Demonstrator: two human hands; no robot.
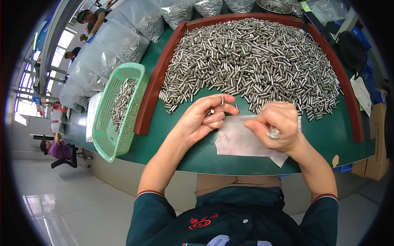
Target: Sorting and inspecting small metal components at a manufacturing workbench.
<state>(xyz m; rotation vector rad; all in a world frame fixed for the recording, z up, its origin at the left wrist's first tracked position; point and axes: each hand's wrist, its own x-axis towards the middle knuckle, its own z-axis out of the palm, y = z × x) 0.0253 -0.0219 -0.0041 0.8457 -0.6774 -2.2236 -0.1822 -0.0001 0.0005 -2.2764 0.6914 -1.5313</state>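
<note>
My left hand (204, 117) is held above the green table with its fingers curled round a few small metal pins. One shiny metal pin (222, 101) stands up between its fingertips. To the right, my right hand (279, 125) is closed in a fist round a pale, rod-like object (273, 132); only its rounded end shows below the fingers. Beneath both hands lies a greyish-white cloth (238, 137) on the table. Just beyond my hands spreads a wide heap of short steel pins (246, 57), and a single loose pin lies between the hands.
Dark red wooden rails (158, 82) border the heap. At the left stands a green plastic basket (107, 145) with more pins. Clear bags of metal parts (135, 45) line the far left edge. A black fan (352, 51) is at the right. Other people sit further left.
</note>
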